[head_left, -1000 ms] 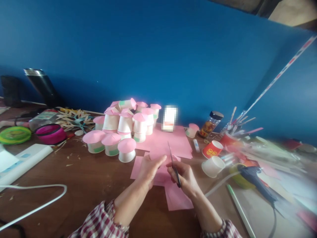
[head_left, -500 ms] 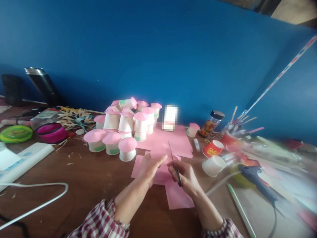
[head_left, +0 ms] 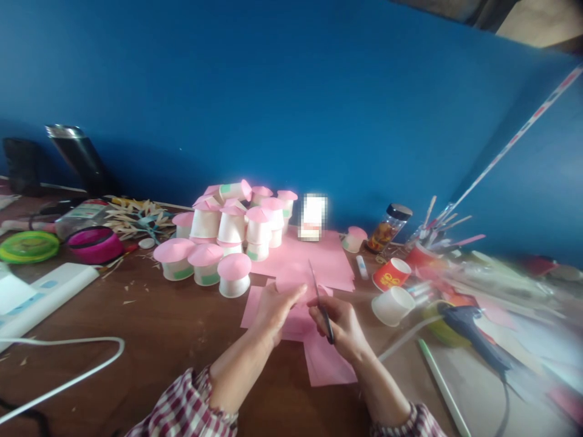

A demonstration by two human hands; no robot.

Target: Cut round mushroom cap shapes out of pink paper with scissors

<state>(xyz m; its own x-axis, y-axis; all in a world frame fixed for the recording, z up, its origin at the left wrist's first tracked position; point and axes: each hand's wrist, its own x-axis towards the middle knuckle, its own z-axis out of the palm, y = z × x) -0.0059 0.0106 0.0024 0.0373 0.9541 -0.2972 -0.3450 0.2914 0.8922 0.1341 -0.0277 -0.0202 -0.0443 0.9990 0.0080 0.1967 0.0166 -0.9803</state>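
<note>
My right hand is closed around the dark handles of a pair of scissors, whose blades point up and away. My left hand pinches a piece of pink paper right beside the blades. More pink paper sheets lie on the brown table under both hands. Just behind and to the left stands a pile of white paper cups with pink cone lids.
A white cup on its side and a red cup lie to the right, with a glue gun, a jar and a pot of sticks. To the left are a pink bowl, a green lid and a white cable.
</note>
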